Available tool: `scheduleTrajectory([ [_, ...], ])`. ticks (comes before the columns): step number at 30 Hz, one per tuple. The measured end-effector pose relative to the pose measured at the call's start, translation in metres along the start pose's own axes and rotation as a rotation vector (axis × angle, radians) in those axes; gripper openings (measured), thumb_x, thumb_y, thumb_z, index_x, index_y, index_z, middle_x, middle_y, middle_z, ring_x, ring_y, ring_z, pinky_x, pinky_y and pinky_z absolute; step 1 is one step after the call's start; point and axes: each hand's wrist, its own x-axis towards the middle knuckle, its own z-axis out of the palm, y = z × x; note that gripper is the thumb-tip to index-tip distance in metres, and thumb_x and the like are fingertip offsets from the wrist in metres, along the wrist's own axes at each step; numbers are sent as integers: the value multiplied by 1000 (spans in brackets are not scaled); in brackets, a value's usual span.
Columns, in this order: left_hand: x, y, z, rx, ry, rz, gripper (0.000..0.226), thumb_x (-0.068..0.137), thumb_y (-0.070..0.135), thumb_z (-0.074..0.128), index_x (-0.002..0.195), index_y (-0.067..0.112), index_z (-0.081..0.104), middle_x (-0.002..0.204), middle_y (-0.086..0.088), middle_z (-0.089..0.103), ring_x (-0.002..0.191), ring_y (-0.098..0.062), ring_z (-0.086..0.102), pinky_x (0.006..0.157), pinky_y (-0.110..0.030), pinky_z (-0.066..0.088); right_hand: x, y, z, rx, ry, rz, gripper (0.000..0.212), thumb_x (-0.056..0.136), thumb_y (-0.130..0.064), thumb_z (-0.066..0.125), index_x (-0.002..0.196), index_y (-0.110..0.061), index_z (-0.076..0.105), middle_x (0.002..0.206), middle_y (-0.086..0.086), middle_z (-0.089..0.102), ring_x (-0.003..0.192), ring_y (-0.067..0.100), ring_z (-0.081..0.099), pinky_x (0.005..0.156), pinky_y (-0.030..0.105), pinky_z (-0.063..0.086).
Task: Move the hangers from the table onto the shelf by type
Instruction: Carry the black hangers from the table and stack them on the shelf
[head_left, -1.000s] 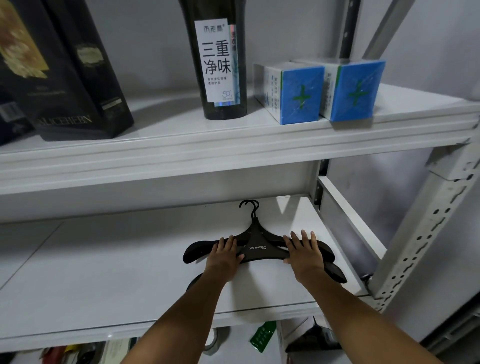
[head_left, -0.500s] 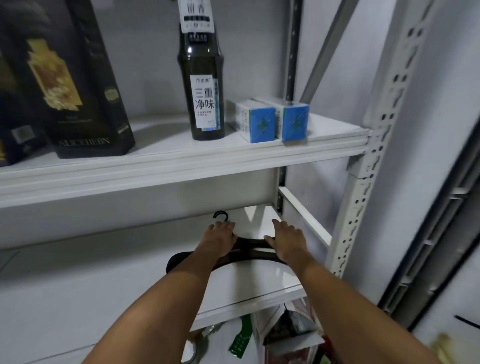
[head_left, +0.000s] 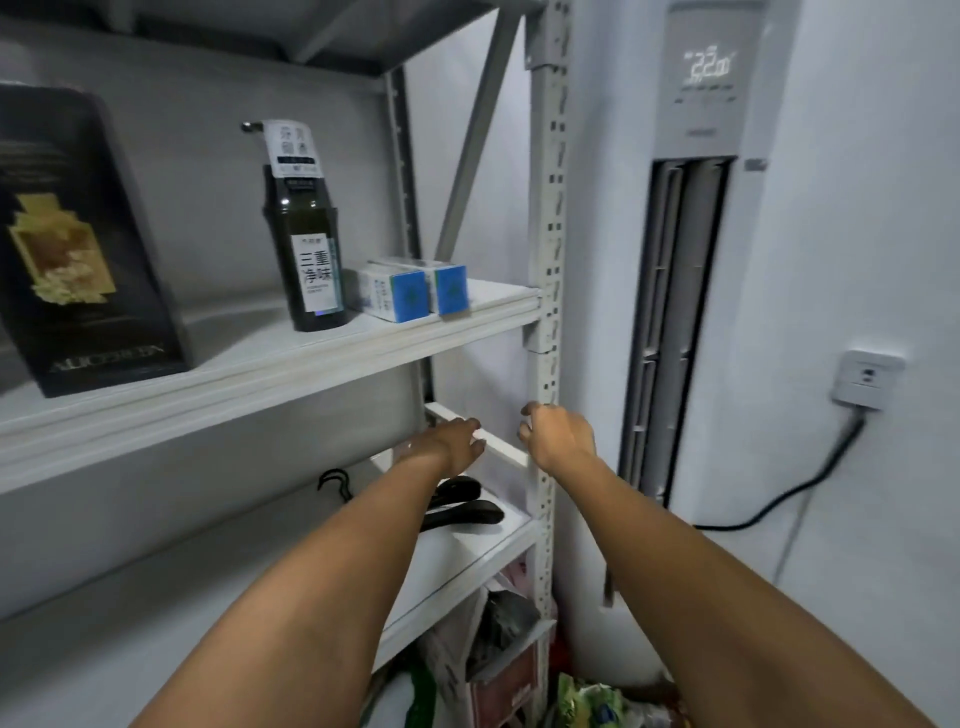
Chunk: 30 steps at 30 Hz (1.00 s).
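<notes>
The left hand is hovering, fingers relaxed and empty; the right hand beside it is loosely curled, gripping nothing. Below the left wrist, black hangers are lying flat on the shelf, long axis running side to side, hook pointing rearward.

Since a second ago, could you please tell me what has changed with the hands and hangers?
Both hands let go of the black hangers: the left hand and the right hand have lifted off them, up and to the right. The hangers stay on the lower shelf; the dark bottle and blue boxes above are unmoved.
</notes>
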Motion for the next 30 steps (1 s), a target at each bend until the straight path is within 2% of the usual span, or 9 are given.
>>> scheduleTrajectory([
  [4,4,56,-5,-24,-5,121,43,100,36,34,139,18,39,141,-11,48,126,-30,47,104,-40,39,-28,44,-31,-8,46,132,32,98,-21,41,125,-14,56,120,11,64,109,31,60,86,35,44],
  [8,8,121,-2,-25,-10,277,46,101,36,34,141,14,37,143,-14,46,129,-32,45,106,-42,38,-65,104,-51,-61,84,296,30,98,-21,40,122,-12,57,116,11,65,105,31,60,78,32,40],
  [12,10,192,5,-18,-11,430,42,101,38,34,131,12,45,136,-13,52,122,-32,50,102,-41,40,-108,164,-71,-95,116,445,35,99,-23,38,129,-15,54,119,9,64,108,29,59,87,34,42],
  [16,5,273,16,-41,-40,580,47,101,42,31,141,18,37,144,-8,46,131,-28,44,108,-40,35,-160,225,-95,-141,147,605,36,100,-24,37,132,-15,52,122,9,62,111,28,58,90,35,40],
  [22,-29,406,45,-14,-71,860,47,102,41,28,142,17,37,142,-6,46,129,-26,43,107,-39,34,-254,314,-138,-248,204,871,36,100,-25,36,131,-15,52,119,7,62,106,27,60,89,34,41],
  [30,-93,550,91,10,-142,1182,46,102,38,28,143,18,34,142,-6,45,130,-25,41,108,-39,33,-373,395,-174,-334,200,1174,36,99,-24,38,132,-15,50,126,9,58,113,28,55,95,36,38],
])
